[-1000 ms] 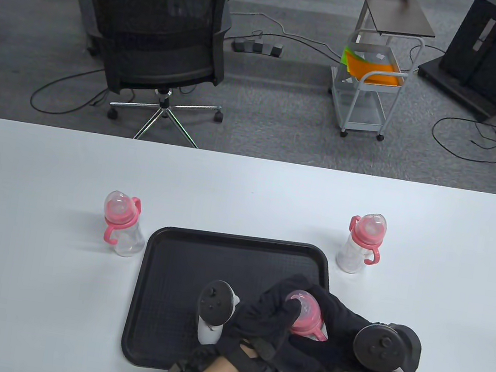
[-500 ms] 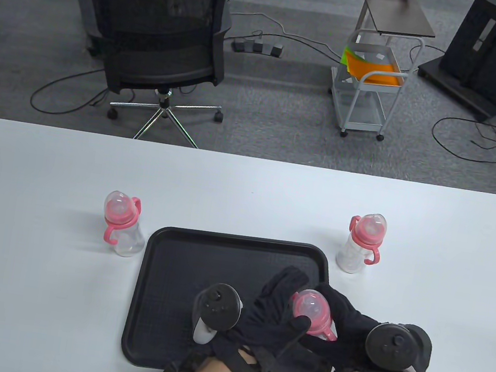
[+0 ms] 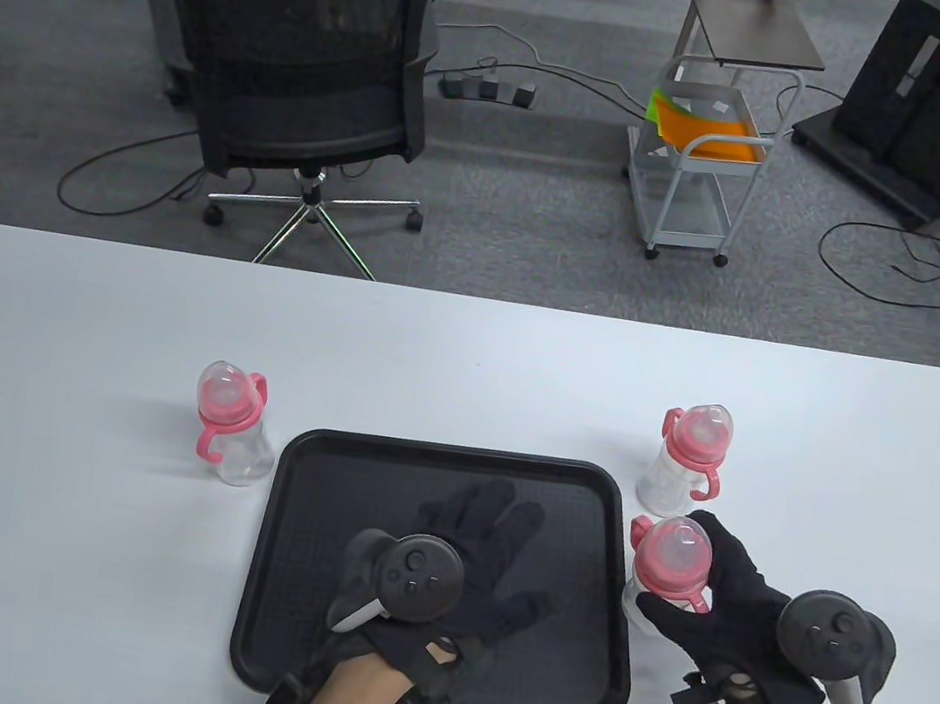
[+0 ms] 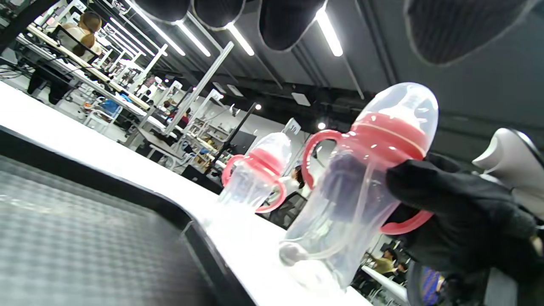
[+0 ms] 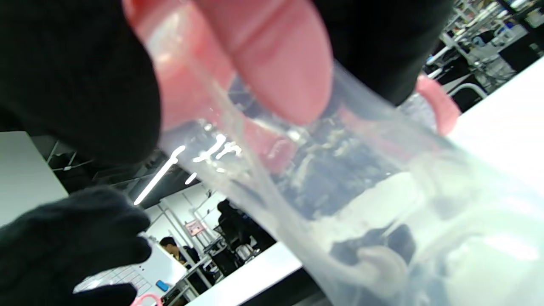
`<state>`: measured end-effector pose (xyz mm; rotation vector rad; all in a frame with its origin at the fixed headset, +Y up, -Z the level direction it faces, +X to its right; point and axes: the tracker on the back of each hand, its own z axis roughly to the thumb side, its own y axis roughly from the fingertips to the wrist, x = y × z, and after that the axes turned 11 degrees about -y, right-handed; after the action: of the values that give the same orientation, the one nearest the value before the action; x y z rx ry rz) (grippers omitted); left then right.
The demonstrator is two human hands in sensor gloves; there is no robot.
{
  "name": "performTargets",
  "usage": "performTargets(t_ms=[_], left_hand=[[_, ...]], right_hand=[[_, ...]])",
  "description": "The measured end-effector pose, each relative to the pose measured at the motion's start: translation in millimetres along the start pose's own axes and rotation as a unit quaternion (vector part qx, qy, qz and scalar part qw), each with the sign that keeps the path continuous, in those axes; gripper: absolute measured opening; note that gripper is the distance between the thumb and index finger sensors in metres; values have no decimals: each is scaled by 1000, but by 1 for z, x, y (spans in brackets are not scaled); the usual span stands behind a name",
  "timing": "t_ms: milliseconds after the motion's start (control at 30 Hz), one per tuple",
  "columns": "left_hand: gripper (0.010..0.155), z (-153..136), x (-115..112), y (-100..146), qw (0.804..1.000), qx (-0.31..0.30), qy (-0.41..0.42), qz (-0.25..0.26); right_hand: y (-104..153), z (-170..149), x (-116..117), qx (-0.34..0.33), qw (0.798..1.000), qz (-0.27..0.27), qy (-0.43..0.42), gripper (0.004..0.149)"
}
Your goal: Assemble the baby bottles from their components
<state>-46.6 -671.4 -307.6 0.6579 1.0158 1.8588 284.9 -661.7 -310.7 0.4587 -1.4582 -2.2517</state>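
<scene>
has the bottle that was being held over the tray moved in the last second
Yes. The held bottle has gone right, off the black tray to the table beside its right edge, just in front of the standing bottle. The right hand grips it.

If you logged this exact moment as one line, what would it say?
right hand: grips assembled bottle, right of tray | left hand: fingers spread above tray, holding nothing | two other bottles: standing on table

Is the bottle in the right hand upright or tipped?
Roughly upright: the bottle in the right hand has its cap topmost and base low, just right of the tray.
</scene>
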Motion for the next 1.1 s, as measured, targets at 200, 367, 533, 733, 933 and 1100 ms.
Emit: performTargets(t_ms=[200, 367, 533, 733, 933, 1100], left_hand=[[98, -6, -5, -1, 997, 29, -61, -38], [97, -7, -5, -1, 997, 30, -60, -45], [95, -5, -7, -2, 996, 26, -71, -53], [94, -5, -7, -2, 995, 27, -75, -63], [94, -4, -7, -2, 994, 29, -81, -74], [94, -4, -8, -2, 992, 31, -87, -82]], right_hand=[[-2, -19, -8, 39, 999, -1, -3, 98], [-3, -33, -14, 65, 998, -6, -4, 97], [-4, -45, -17, 90, 996, -5, 4, 96], [-4, -58, -19, 114, 993, 15, 7, 97], [-5, -67, -17, 130, 991, 27, 5, 96], [-5, -68, -17, 135, 991, 26, -1, 97]])
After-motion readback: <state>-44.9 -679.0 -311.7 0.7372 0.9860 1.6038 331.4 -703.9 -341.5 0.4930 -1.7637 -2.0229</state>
